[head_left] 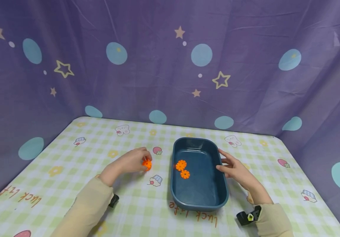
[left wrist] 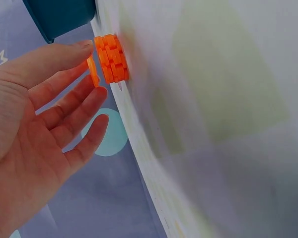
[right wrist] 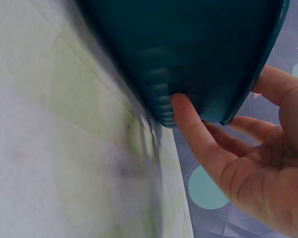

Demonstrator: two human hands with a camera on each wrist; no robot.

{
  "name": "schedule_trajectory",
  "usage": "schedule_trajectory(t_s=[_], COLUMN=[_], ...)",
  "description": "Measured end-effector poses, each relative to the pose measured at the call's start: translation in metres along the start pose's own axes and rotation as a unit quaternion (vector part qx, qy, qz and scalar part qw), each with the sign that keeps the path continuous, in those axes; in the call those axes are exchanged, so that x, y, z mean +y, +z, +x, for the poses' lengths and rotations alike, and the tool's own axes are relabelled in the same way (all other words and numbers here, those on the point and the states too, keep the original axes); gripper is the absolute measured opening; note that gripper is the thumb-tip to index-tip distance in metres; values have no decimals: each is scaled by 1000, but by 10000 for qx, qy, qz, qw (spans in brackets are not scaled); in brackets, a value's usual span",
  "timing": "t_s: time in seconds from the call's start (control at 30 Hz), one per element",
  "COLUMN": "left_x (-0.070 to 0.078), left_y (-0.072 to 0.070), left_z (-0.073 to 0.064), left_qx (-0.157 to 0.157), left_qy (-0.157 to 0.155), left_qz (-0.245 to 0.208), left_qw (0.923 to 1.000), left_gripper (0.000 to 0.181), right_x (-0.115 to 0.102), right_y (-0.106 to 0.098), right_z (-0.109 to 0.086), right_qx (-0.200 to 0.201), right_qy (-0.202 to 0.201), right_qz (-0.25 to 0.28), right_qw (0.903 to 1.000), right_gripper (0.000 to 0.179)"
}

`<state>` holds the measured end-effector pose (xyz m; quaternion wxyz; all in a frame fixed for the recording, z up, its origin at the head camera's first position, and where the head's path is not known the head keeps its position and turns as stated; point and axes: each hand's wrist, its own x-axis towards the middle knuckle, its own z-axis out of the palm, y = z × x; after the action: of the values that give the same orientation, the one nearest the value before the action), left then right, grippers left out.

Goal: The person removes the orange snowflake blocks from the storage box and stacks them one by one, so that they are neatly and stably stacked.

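At a counter (head_left: 276, 184) covered in green-and-white checked cloth, a person in beige sleeves (head_left: 84, 204) pinches a thin orange plastic disc (left wrist: 93, 72) between thumb and fingertips of the left grip (left wrist: 52, 106), the remaining fingers spread. The disc is held just above a short cylindrical stack of toothed orange plastic discs (left wrist: 113, 59) to the left of the tray, its face turned nearly parallel to the stack's top; the stack stands upright on the cloth, its axis vertical.

The right grip (head_left: 235, 169) holds the right side of a dark blue, round-cornered rectangular plastic tray (head_left: 199, 206), thumb over the rim, fingers apart against the outer wall. The tray's long axis runs away from the person, its open top facing up. Toothed orange discs (head_left: 184, 174) lie faces up on the left part of its floor, some overlapping.

Orange-brown script (head_left: 19, 196) on the cloth reads "Luck Lif", its last part unclear, upside down to the person; similar lettering shows partly hidden under the tray's near end. Behind hangs a purple curtain (head_left: 158, 79) patterned with stars and pale blue ovals.
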<state>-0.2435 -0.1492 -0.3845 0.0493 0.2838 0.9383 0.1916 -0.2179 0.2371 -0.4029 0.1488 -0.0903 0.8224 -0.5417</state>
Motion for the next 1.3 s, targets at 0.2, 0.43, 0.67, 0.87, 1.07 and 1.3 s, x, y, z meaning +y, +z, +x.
schedule_trajectory(t_s=[0.2, 0.43, 0.67, 0.87, 1.07, 1.3], left_x=[-1, -2, -1, 4, 19, 42], left_y=[1, 1, -3, -9, -14, -17], left_z=[0, 0, -1, 1, 10, 25], left_qx=[-37, -16, 0, 62, 100, 133], left_qy=[-27, -17, -75, -21, 245, 438], left_qz=[-2, -24, -57, -97, 37, 250], left_qw=[10000, 10000, 10000, 9999, 9996, 9986], left_gripper=[20, 21, 26, 25, 30, 23], right_x=[0, 0, -1, 0, -1, -1], right_y=[0, 1, 0, 0, 0, 0], right_z=[0, 0, 1, 0, -1, -1], right_qx=[-14, 13, 11, -16, -5, 21], right_qy=[-12, 18, -31, -78, -15, 26], right_qz=[32, -7, -33, -11, 21, 24], right_qw=[10000, 10000, 10000, 10000, 10000, 10000], right_gripper=[69, 68, 69, 71, 69, 69])
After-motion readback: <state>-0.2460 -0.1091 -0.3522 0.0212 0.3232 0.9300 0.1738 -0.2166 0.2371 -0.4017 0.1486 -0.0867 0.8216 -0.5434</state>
